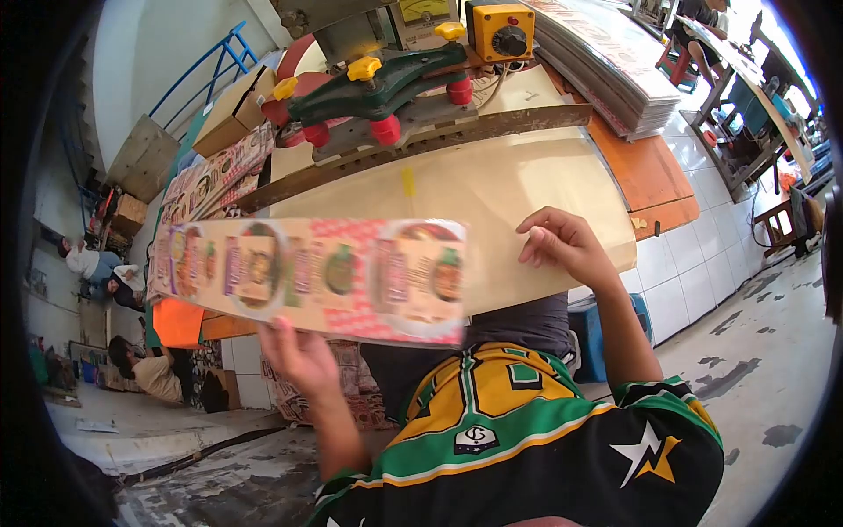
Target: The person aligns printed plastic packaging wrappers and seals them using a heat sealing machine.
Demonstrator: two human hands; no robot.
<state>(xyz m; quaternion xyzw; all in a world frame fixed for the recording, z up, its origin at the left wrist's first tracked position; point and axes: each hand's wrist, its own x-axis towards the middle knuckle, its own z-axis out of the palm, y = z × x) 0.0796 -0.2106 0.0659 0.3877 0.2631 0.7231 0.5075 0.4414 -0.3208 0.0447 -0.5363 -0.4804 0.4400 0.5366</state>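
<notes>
A long printed sheet [303, 274] with food pictures and pink checked patches stretches across the left and middle of the head view, slightly blurred. My left hand [299, 356] grips its lower edge, thumb on top, the other fingers largely hidden underneath. To the right, my right hand [562, 241] hovers above a tan work surface [518, 184], holding nothing, its fingers loosely bent and apart. Behind that surface stands a press-like machine with a dark green arm [382, 92], yellow knobs, red feet and a metal bar [421, 154] along its front.
Printed sheets [219, 176] lie in a pile at the left, near a cardboard box [233, 110]. A tall stack of sheets [606, 66] stands at the back right. A yellow control box [500, 31] sits beside the machine. Other people [154, 369] are at the far left.
</notes>
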